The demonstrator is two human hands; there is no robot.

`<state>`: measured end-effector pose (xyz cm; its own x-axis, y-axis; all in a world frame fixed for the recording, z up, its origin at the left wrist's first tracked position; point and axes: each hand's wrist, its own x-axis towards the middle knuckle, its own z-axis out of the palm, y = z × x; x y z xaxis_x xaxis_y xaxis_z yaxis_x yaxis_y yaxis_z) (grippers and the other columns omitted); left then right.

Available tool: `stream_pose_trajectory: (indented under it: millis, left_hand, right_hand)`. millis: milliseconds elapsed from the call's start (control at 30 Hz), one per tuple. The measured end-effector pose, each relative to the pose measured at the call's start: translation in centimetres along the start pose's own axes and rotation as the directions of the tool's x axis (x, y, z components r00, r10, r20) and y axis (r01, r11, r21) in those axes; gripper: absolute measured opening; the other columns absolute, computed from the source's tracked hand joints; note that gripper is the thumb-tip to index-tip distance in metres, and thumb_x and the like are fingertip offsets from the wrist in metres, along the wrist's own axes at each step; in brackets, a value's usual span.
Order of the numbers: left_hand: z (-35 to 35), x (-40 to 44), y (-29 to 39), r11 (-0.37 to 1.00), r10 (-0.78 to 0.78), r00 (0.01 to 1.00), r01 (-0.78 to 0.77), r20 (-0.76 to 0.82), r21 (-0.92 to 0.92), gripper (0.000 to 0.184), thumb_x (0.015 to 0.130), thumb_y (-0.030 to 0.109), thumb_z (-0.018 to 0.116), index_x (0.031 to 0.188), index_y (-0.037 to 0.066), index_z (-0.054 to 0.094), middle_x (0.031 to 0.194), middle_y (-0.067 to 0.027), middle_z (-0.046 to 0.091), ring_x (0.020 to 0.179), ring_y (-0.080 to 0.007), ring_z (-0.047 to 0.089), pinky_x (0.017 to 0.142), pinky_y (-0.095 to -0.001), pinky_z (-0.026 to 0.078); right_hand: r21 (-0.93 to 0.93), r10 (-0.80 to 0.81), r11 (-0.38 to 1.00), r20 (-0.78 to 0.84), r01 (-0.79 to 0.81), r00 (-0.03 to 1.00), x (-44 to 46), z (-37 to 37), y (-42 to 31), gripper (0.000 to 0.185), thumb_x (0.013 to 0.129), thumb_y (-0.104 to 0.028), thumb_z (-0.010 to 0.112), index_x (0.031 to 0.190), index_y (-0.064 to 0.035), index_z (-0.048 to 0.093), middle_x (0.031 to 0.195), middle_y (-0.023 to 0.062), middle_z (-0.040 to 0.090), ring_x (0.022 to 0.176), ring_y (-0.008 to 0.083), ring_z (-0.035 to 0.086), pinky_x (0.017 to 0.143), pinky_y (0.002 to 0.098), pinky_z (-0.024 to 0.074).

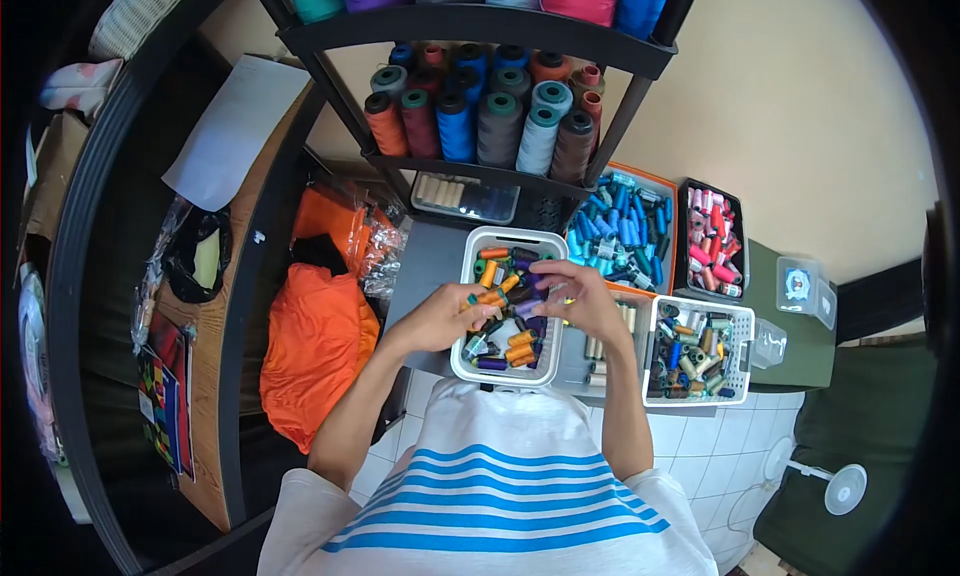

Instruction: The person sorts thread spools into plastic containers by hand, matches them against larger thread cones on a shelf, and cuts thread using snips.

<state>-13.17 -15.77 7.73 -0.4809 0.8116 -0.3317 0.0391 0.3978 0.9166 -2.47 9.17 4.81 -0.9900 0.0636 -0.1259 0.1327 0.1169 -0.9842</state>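
A white basket (461,351) of small thread spools in orange, green, purple and black stands in front of my body. My left hand (440,318) is over its left side, with the fingers closed round orange spools (490,297). Over the basket's right side is my right hand (583,298), its fingers curved down at purple spools (527,309). Whether those fingers grip a spool cannot be made out. More orange spools (520,347) lie in the near part of the basket, below my hands.
Right of the basket are a white basket of mixed spools (749,351), an orange-rimmed box of blue spools (673,201) and a black box of pink spools (684,251). A black rack (480,21) holds large cones. Orange cloth (315,336) lies left.
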Motion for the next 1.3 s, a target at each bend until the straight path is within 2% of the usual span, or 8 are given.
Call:
stream_pose_trajectory:
  millis: [33,333,533,567,733,1067,1133,1300]
  left_hand:
    - [-0.6,0.1,0.4,1.0,0.001,1.0,-0.001,0.019,-0.025,0.024,0.106,0.019,0.062,0.104,-0.003,0.07,0.075,0.0015,0.06,0.07,-0.0062,0.051,0.066,-0.0255,0.046]
    - [-1.4,0.7,3.5,0.991,0.059,0.983,-0.036,0.175,-0.131,0.03,0.108,0.024,0.06,0.129,0.004,0.062,0.079,0.0052,0.056,0.063,-0.002,0.04,0.054,-0.0213,0.031]
    - [-3.6,0.5,5.2,0.999,0.044,0.99,-0.04,0.131,-0.035,0.041,0.108,0.02,0.06,0.144,0.008,0.046,0.096,-0.0003,0.06,0.073,-0.0048,0.052,0.06,-0.0228,0.041]
    - [-4.1,0.2,5.3,0.985,0.007,0.985,0.022,0.173,-0.168,0.04,0.108,0.021,0.061,0.144,0.01,0.047,0.096,-0.0001,0.059,0.07,-0.0033,0.049,0.058,-0.0208,0.037]
    - [-6.7,-1.3,6.6,0.908,-0.01,0.973,0.106,0.232,-0.405,0.033,0.108,0.023,0.061,0.133,0.003,0.058,0.085,0.0009,0.06,0.06,0.0001,0.039,0.051,-0.0179,0.026]
    - [-13.4,-9.9,14.8,0.943,0.277,0.959,-0.258,0.065,-0.212,0.039,0.099,0.022,0.069,0.114,-0.013,0.062,0.087,-0.0117,0.065,0.061,-0.0086,0.049,0.051,-0.0226,0.032]
    - [-13.6,-11.4,16.4,0.948,0.28,0.958,-0.266,0.06,-0.174,0.039,0.098,0.022,0.069,0.114,-0.013,0.062,0.085,-0.0116,0.064,0.06,-0.0087,0.049,0.05,-0.0229,0.032]
    - [-15.4,-14.9,17.3,0.79,0.572,0.806,-0.591,-0.152,-0.165,0.033,0.098,0.023,0.07,0.099,-0.007,0.058,0.068,-0.0093,0.062,0.046,-0.0051,0.049,0.04,-0.0184,0.033]
  right_hand:
    - [0.003,-0.008,1.0,-0.007,0.008,1.0,0.3,0.0,-0.1,0.055,0.075,0.001,0.089,0.127,-0.0015,0.07,0.127,0.0086,0.072,0.105,0.0167,0.071,0.086,0.0308,0.0607]
    - [0.32,-0.222,0.937,0.236,0.14,0.946,1.5,5.1,0.4,0.049,0.083,0.004,0.084,0.129,0.0022,0.067,0.126,0.0108,0.072,0.118,0.0201,0.068,0.104,0.0356,0.056]
    - [0.389,-0.158,0.914,0.087,0.112,0.984,1.6,6.2,2.7,0.017,0.097,-0.015,0.076,0.102,0.0012,0.076,0.08,-0.0005,0.07,0.072,0.0028,0.061,0.062,0.0227,0.0502]
    - [0.437,-0.129,0.896,0.074,0.084,0.989,1.4,5.8,2.6,0.033,0.102,-0.027,0.07,0.082,-0.002,0.075,0.067,-0.0033,0.06,0.061,0.0008,0.048,0.054,0.0216,0.0341]
    - [0.565,0.048,0.822,-0.184,0.066,0.982,2.4,6.2,4.7,0.055,0.105,-0.027,0.066,0.054,-0.0087,0.057,0.051,-0.0069,0.042,0.05,0.0024,0.036,0.049,0.0254,0.024]
    - [-0.107,-0.2,0.979,-0.412,0.171,0.889,3.5,8.4,5.5,0.048,0.101,-0.015,0.066,0.059,0.0019,0.049,0.052,-0.0046,0.034,0.054,0.004,0.029,0.048,0.0314,0.0249]
    - [-0.144,-0.236,0.97,-0.383,0.194,0.893,3.4,8.8,5.0,0.044,0.099,-0.014,0.066,0.061,0.0051,0.054,0.049,0.0094,0.036,0.049,0.0066,0.032,0.045,0.0344,0.0285]
    - [-0.336,-0.218,0.938,-0.373,0.087,0.902,3.3,8.9,4.9,0.039,0.096,-0.011,0.065,0.062,0.0058,0.06,0.054,0.0229,0.051,0.045,0.0351,0.058,0.049,0.0418,0.0428]
